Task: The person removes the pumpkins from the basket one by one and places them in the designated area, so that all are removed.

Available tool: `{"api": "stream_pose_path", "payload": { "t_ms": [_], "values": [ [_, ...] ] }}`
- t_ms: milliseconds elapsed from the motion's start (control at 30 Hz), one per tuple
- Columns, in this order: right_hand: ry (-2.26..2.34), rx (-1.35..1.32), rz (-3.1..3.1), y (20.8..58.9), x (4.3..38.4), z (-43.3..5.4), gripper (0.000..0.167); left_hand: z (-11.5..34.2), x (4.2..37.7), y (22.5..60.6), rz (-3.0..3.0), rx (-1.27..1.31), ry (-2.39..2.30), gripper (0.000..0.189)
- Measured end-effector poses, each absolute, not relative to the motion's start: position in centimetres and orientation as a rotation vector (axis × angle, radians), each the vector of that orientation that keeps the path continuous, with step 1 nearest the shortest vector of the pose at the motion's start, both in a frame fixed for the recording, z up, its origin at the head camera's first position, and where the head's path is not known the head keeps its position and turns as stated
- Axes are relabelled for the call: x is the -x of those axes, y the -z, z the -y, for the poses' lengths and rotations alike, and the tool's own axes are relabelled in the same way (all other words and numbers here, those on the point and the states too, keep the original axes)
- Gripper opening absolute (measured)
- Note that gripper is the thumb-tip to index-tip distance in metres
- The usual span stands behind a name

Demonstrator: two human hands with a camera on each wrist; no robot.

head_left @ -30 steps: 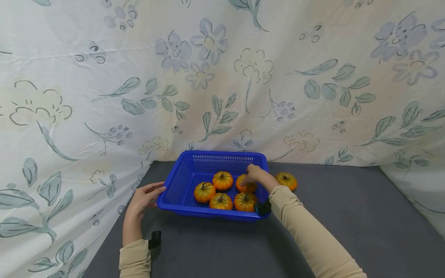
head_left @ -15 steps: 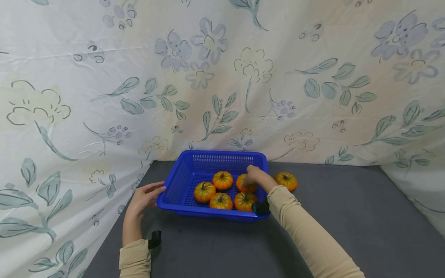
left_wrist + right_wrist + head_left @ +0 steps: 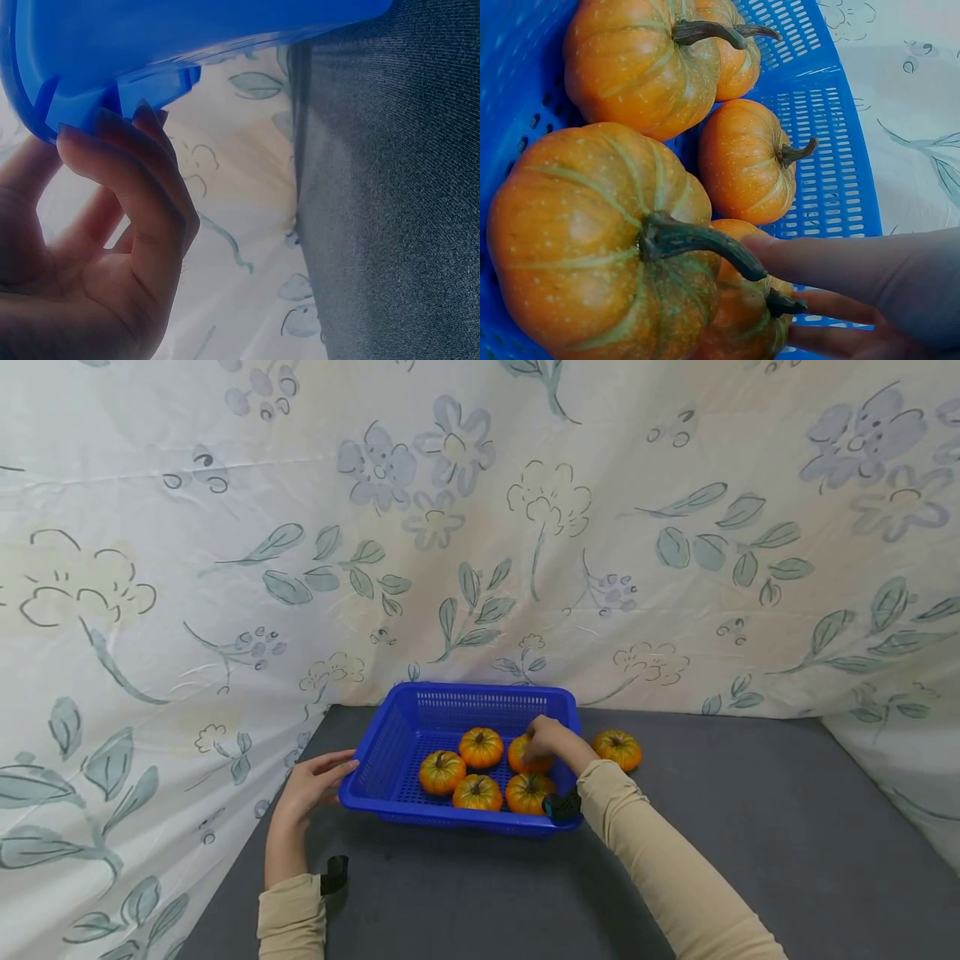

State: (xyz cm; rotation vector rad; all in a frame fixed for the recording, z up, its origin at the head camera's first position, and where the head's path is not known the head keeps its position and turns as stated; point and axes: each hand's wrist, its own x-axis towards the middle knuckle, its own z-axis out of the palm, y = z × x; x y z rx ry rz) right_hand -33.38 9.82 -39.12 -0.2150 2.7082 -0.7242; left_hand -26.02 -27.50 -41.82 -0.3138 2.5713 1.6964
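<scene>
A blue plastic basket with slotted walls stands on the dark table. My left hand holds its left rim, with curled fingertips against the underside of the rim in the left wrist view. Inside the basket, my right hand grips a small orange pumpkin near the right wall. The thumb lies on one side of that pumpkin and fingers reach its far side. Several other pumpkins sit around it on the basket floor, stems up.
One more pumpkin lies on the table, just outside the basket's right side and beyond my right forearm. Floral cloth hangs behind and to the left of the dark table.
My right wrist has shifted very slightly to the left, with the hand still on the same pumpkin. The left hand and the basket stay in place.
</scene>
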Motion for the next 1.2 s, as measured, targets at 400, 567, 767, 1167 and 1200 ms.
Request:
{"api": "stream_pose_path", "payload": {
  "t_ms": [400, 567, 767, 1167, 1200],
  "values": [
    [0.708, 0.198, -2.718, 39.6, 33.7, -9.8, 0.059, 27.5, 26.1, 42.0, -2.568, 0.308, -1.707, 0.058],
    [0.703, 0.214, -2.703, 39.6, 33.7, -9.8, 0.062, 27.4, 26.2, 42.0, -2.565, 0.308, -1.708, 0.058],
    [0.7, 0.224, -2.677, 39.9, 34.0, -9.8, 0.066, 27.5, 26.3, 42.1, -2.564, 0.306, -1.712, 0.059],
    [0.716, 0.222, -2.661, 40.2, 34.1, -9.8, 0.067, 27.4, 26.1, 41.9, -2.561, 0.311, -1.706, 0.059],
    [0.719, 0.22, -2.659, 40.2, 34.1, -9.8, 0.068, 27.5, 26.1, 42.0, -2.561, 0.312, -1.706, 0.059]
  ]
}}
